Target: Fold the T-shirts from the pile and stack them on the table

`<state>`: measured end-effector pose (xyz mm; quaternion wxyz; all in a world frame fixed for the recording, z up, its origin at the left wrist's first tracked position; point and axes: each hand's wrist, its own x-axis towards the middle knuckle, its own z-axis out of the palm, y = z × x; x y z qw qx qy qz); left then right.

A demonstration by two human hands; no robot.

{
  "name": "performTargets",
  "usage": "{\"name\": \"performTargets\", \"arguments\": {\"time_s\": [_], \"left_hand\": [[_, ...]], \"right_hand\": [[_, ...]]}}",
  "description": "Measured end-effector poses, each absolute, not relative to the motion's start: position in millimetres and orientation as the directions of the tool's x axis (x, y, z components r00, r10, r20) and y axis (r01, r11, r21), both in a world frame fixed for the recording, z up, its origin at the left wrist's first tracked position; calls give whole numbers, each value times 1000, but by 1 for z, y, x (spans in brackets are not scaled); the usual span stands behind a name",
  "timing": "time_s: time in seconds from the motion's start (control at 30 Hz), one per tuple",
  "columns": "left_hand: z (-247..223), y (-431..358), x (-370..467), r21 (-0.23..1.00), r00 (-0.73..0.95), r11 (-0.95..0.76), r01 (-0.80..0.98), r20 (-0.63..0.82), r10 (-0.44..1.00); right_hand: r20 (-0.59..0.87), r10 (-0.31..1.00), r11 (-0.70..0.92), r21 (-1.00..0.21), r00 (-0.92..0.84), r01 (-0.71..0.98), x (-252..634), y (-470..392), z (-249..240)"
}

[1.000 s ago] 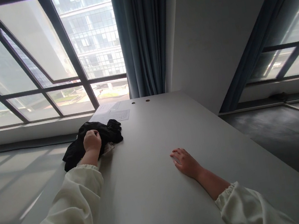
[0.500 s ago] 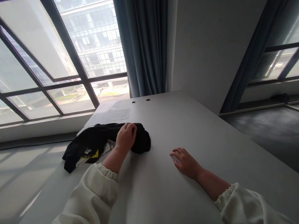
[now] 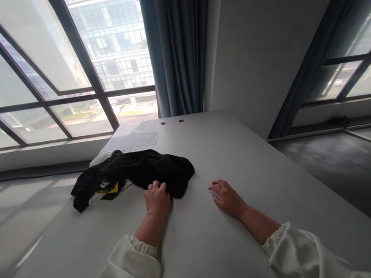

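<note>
A black garment (image 3: 151, 164) with a yellow patch and a small white mark lies crumpled on the left half of the white table (image 3: 214, 245). My left hand (image 3: 158, 198) is at the garment's near edge, its fingers curled against the cloth; whether they pinch any of it is hard to make out. To the right, apart from the garment, my right hand (image 3: 228, 197) rests on the tabletop with its fingers loosely spread and holds nothing.
Sheets of paper (image 3: 142, 139) lie at the far left of the table, with something white beside the garment. Two round holes are near the far edge. Beyond stand a blue curtain (image 3: 175, 43), windows and a wall.
My left hand has come down and nearer to me, from above the garment to its near edge. The garment is spread wider, its right part reaching farther right. My right hand has barely moved.
</note>
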<state>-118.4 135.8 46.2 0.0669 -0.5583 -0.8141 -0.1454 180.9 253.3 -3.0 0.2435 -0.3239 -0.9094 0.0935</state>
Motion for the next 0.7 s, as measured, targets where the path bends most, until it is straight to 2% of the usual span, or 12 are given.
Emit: {"name": "performTargets", "arguments": {"time_s": [0.1,0.27,0.5,0.7], "left_hand": [[44,136,-128,215,-430,378,901,317,845],[27,143,-114,431,-479,334,839,290,829],[6,148,-97,346,-406,322,881,204,891],[5,150,-103,333,-357,281,900,192,914]], "right_hand": [[388,620,784,-319,-681,532,178,250,-1],[406,565,825,-309,-719,474,158,251,-1],[372,571,819,-320,-732,476,102,277,-8],[280,630,770,-340,-724,539,75,305,-11]]}}
